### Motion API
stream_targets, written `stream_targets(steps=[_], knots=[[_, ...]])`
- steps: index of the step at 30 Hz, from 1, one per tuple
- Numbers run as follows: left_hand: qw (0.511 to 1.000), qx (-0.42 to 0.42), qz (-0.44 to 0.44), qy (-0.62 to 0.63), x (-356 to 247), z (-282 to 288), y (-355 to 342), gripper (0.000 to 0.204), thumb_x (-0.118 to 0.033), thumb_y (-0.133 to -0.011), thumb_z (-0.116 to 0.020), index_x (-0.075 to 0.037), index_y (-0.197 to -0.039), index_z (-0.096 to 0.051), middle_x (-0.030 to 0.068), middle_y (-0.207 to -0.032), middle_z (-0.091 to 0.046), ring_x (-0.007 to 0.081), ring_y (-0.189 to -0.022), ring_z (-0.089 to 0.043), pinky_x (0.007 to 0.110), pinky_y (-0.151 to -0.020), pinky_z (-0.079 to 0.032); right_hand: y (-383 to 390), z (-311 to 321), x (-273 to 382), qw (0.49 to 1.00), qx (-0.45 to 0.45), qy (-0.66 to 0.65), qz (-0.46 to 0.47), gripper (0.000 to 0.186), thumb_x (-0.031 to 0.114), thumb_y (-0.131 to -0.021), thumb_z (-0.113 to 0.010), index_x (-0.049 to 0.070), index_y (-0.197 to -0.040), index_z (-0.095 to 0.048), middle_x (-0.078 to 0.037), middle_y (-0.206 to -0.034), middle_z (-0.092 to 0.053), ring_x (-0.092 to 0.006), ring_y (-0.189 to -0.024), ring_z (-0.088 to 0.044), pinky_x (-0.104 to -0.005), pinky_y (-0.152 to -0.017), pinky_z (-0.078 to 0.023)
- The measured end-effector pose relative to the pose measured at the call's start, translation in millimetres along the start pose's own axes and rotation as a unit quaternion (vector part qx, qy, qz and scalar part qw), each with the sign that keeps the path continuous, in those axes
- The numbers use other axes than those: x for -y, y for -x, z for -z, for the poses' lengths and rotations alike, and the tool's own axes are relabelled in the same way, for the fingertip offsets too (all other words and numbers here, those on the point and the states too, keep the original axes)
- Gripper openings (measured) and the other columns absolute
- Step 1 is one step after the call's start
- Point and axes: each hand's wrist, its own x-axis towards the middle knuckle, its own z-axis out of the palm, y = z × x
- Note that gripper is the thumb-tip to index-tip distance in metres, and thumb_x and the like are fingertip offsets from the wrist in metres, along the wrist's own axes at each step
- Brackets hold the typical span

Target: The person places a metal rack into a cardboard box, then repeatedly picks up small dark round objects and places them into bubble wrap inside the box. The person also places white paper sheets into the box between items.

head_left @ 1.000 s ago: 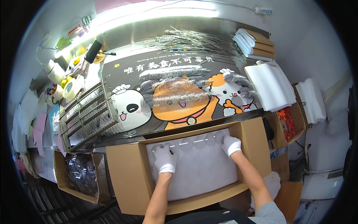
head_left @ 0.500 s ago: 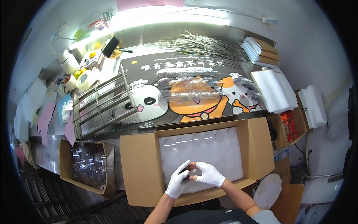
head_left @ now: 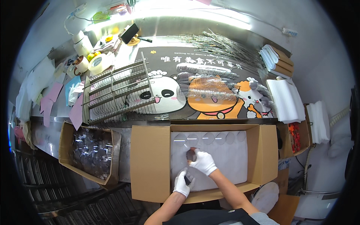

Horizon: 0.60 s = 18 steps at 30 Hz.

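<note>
Right hand (head_left: 204, 163) parted from left hand (head_left: 180, 185) | fingers (head_left: 198, 152) pinching brown disc (head_left: 191, 155) | left's half-curled round dark item (head_left: 187, 180)

A blown-out white glow (head_left: 195, 15) near the top floods the back of the tabletop (head_left: 131, 56); short glints streak the clear discs (head_left: 207, 140). Lower left, dark racks (head_left: 90, 206) sink into shadow. Fisheye distortion bends straight edges toward a black rim.

Two hands (head_left: 204, 164), perhaps six laid discs (head_left: 206, 139), show.
</note>
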Motion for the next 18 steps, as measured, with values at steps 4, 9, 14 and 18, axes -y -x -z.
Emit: stream_targets(steps=[4, 9, 14, 18], knots=[[0.997, 0.077, 0.004, -0.023, -5, 5, 4, 0.032, -0.022, -0.096, -0.063, -0.018, -0.127, -0.063, 0.0069, -0.124, -0.062, 0.0312, -0.111, -0.061, 0.050, -0.095, -0.053, 5, -4, -28, 0.998, 0.013, 0.058, 0.016, 0.056, 0.034, -0.075, -0.077, 0.009, -0.124, -0.064, -0.020, -0.109, -0.071, -0.0368, -0.097, -0.070, -0.0451, -0.085, -0.057], [0.987, 0.155, 0.031, -0.037, -4, -5, 15, 0.035, -0.024, -0.096, -0.065, -0.017, -0.130, -0.061, 0.0085, -0.123, -0.061, 0.0337, -0.114, -0.061, 0.054, -0.100, -0.052, 42, 72, -117, 0.992, -0.008, 0.121, -0.025, 0.058, 0.027, -0.075, -0.079, 0.009, -0.129, -0.063, -0.021, -0.135, -0.062, -0.0351, -0.115, -0.065, -0.0435, -0.097, -0.054], [0.994, 0.080, 0.065, -0.025, -4, -24, -2, 0.027, -0.027, -0.096, -0.068, -0.015, -0.120, -0.064, 0.0072, -0.115, -0.062, 0.0317, -0.104, -0.063, 0.047, -0.084, -0.059, 66, 84, -133, 0.962, -0.052, 0.261, -0.053, 0.056, 0.032, -0.074, -0.081, 0.012, -0.124, -0.067, -0.020, -0.116, -0.068, -0.0359, -0.097, -0.069, -0.0434, -0.089, -0.054], [0.988, 0.059, -0.060, 0.127, -13, -22, -18, 0.018, -0.031, -0.097, -0.068, -0.015, -0.105, -0.065, 0.0036, -0.101, -0.062, 0.0192, -0.085, -0.064, 0.034, -0.071, -0.057, 56, 54, -136, 0.957, -0.041, 0.266, -0.103, 0.031, 0.034, -0.073, -0.078, 0.010, -0.091, -0.074, -0.013, -0.087, -0.071, -0.0324, -0.080, -0.069, -0.0443, -0.075, -0.053]])
